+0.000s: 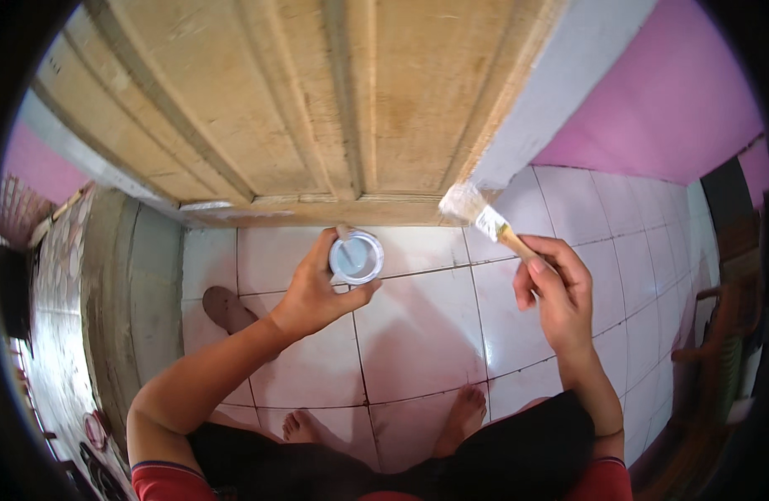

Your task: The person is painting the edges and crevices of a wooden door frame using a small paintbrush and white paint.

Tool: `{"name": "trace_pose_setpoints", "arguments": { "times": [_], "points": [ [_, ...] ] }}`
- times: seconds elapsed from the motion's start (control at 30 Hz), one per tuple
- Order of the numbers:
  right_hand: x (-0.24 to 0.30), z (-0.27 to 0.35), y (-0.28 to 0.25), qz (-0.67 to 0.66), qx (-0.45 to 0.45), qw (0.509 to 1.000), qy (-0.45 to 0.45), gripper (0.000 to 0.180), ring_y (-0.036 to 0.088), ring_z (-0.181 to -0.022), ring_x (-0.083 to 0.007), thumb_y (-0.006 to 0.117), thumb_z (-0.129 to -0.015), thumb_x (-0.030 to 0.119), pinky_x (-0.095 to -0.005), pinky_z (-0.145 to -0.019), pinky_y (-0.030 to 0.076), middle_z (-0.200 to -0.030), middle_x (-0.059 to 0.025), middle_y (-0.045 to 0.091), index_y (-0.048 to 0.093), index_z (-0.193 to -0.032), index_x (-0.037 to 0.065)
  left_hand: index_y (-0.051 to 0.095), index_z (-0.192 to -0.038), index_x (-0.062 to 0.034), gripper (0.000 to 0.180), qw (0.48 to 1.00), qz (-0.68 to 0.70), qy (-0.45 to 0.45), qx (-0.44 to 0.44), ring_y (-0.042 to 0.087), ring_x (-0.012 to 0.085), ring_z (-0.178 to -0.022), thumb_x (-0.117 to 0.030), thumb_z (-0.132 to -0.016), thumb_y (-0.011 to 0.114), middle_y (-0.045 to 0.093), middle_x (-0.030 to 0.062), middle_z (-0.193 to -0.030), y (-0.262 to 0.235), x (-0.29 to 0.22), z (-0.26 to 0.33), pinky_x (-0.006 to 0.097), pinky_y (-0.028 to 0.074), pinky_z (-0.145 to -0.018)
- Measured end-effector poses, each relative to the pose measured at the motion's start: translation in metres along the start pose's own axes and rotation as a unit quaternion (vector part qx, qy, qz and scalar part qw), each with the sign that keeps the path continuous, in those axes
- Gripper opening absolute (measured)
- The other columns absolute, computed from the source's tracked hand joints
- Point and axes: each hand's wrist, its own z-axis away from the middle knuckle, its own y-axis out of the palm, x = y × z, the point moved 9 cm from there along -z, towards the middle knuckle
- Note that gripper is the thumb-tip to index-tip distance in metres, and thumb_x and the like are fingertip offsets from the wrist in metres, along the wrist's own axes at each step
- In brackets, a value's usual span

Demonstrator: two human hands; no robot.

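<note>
Two hands [309, 294] [561, 294], one tub [379, 265], one brush [489, 223]
Hands at eight and three o'clock; one door [418, 100] at twelve; two bare feet [299, 426] [468, 409] at seven and five.

A soft shadow [418, 346] spreads over the bright floor tiles [530, 313] before my 2 feet [464, 416], and glare whitens the patterned surface [57, 338] at far left. My paintbrush [489, 224] blurs slightly; straight edges bow toward the dark round rim.
</note>
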Motion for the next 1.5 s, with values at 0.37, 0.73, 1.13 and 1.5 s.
{"name": "trace_pose_setpoints", "arguments": {
  "times": [0.37, 0.73, 1.13, 1.5],
  "points": [
    [0.03, -0.012, 0.09, 0.083, 0.167, 0.981, 0.052, 0.015, 0.054, -0.063, -0.0055, 0.058, -0.097, 0.001, -0.0222, -0.057, 0.041, -0.079, -0.0057, 0.066, 0.061, -0.111, -0.002, 0.048, -0.126, 0.0029, 0.063, 0.996, 0.09, -0.005, -0.001, 0.067, 0.0224, -0.098, -0.017, -0.078, 0.084, 0.065, 0.0156, -0.107, 0.003, 0.015, 0.004, 0.034, 0.054, -0.088],
    [0.022, -0.015, 0.112, 0.178, 0.191, 0.965, 0.04, 0.014, 0.05, -0.065, -0.0044, 0.061, -0.096, 0.003, -0.0248, -0.056, 0.039, -0.083, -0.0056, 0.069, 0.062, -0.109, -0.001, 0.047, -0.125, 0.0016, 0.062, 0.997, 0.076, -0.005, 0.003, 0.068, 0.023, -0.101, -0.017, -0.079, 0.084, 0.066, 0.0164, -0.107, -0.002, 0.019, 0.01, 0.035, 0.054, -0.088],
    [0.009, -0.019, 0.096, 0.078, 0.139, 0.979, 0.127, 0.013, 0.049, -0.057, -0.0057, 0.057, -0.096, 0.002, -0.0248, -0.051, 0.038, -0.074, -0.0059, 0.064, 0.063, -0.107, -0.002, 0.048, -0.124, 0.0004, 0.061, 0.998, 0.06, -0.013, -0.002, 0.067, 0.0207, -0.096, -0.017, -0.078, 0.084, 0.066, 0.0142, -0.105, 0.001, 0.023, 0.009, 0.033, 0.054, -0.085],
    [-0.045, -0.019, 0.069, -0.157, 0.071, 0.943, 0.284, 0.021, 0.041, -0.051, -0.0105, 0.055, -0.096, 0.013, -0.0266, -0.049, 0.032, -0.069, -0.0053, 0.057, 0.061, -0.107, -0.003, 0.05, -0.125, 0.0001, 0.061, 0.999, 0.039, -0.037, 0.007, 0.066, 0.0158, -0.096, -0.017, -0.078, 0.085, 0.065, 0.0105, -0.108, 0.013, 0.028, 0.0, 0.03, 0.055, -0.085]
  ]
}}
